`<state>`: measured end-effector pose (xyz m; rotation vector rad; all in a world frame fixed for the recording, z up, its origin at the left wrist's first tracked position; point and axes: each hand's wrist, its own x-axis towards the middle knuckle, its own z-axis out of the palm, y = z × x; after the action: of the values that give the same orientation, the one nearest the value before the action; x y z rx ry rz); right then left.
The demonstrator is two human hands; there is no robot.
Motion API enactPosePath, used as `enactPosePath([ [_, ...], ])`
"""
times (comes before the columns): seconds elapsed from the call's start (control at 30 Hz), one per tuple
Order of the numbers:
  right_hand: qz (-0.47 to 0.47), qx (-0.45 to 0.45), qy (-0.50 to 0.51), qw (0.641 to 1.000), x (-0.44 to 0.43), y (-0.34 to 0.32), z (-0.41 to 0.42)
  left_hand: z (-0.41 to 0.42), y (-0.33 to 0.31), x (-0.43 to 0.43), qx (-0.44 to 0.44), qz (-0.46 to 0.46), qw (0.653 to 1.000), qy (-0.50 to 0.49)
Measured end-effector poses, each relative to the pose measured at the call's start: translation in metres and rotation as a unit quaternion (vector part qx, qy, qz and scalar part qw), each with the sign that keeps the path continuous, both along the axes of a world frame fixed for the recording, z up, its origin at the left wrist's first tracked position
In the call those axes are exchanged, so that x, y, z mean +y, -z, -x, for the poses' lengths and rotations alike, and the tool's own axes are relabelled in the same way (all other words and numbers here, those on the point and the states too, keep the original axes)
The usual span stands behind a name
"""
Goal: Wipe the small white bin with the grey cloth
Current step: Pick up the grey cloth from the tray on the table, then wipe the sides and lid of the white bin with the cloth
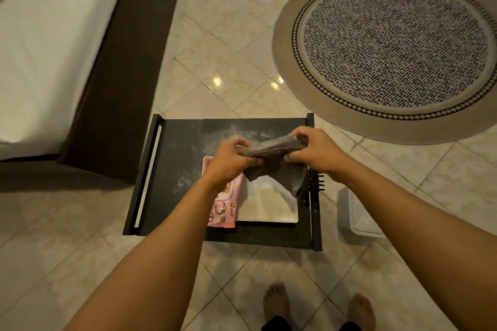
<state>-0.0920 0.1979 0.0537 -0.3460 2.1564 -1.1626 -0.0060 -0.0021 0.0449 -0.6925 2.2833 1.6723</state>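
Observation:
Both my hands hold the grey cloth (271, 157) stretched between them above a low black table (174, 169). My left hand (231, 160) pinches its left end and my right hand (309, 150) grips its right end; a loose corner hangs down. Under the cloth a white rectangular bin (266, 207) sits on the table, its upper part hidden by my hands and the cloth. A second small white bin (363, 219) stands on the floor just right of the table.
A pink printed packet (223, 209) lies at the table bin's left edge. A black comb (316, 181) rests by the table's right rim. A bed with a dark frame (115, 75) is at the left, a round patterned rug (398, 45) at the far right, my bare feet (277, 303) below.

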Motion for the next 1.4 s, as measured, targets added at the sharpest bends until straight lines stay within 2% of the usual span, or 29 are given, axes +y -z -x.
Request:
enactPosePath([
  [0.1, 0.103, -0.057, 0.093, 0.989, 0.020, -0.018, 0.012, 0.008, -0.019, 0.007, 0.026, -0.098, 0.994, -0.048],
  [0.2, 0.206, -0.101, 0.150, 0.962, 0.044, -0.036, 0.020, 0.015, -0.033, 0.029, 0.049, -0.161, 0.984, -0.066],
  [0.3, 0.238, -0.077, 0.178, 0.952, 0.072, -0.040, 0.028, 0.026, -0.037, 0.065, 0.057, -0.194, 0.977, -0.063],
  [0.37, 0.244, -0.053, 0.198, 0.948, 0.095, -0.036, 0.032, 0.036, -0.030, 0.093, 0.064, -0.179, 0.980, -0.064],
  [0.6, 0.200, 0.027, 0.239, 0.950, 0.192, 0.017, 0.030, 0.063, 0.029, 0.197, 0.102, -0.073, 0.991, -0.036],
  [0.83, 0.145, 0.059, 0.229, 0.961, 0.266, 0.102, 0.017, 0.066, 0.109, 0.267, 0.120, -0.076, 0.990, -0.019],
  [1.0, 0.124, 0.109, 0.212, 0.963, 0.286, 0.140, -0.013, 0.031, 0.147, 0.282, 0.141, -0.076, 0.987, -0.033],
  [1.23, 0.131, 0.115, 0.186, 0.967, 0.291, 0.167, -0.075, -0.034, 0.171, 0.287, 0.123, -0.044, 0.990, -0.045],
  [1.4, 0.100, 0.118, 0.190, 0.969, 0.296, 0.192, -0.087, -0.045, 0.198, 0.290, 0.093, -0.044, 0.994, -0.039],
])
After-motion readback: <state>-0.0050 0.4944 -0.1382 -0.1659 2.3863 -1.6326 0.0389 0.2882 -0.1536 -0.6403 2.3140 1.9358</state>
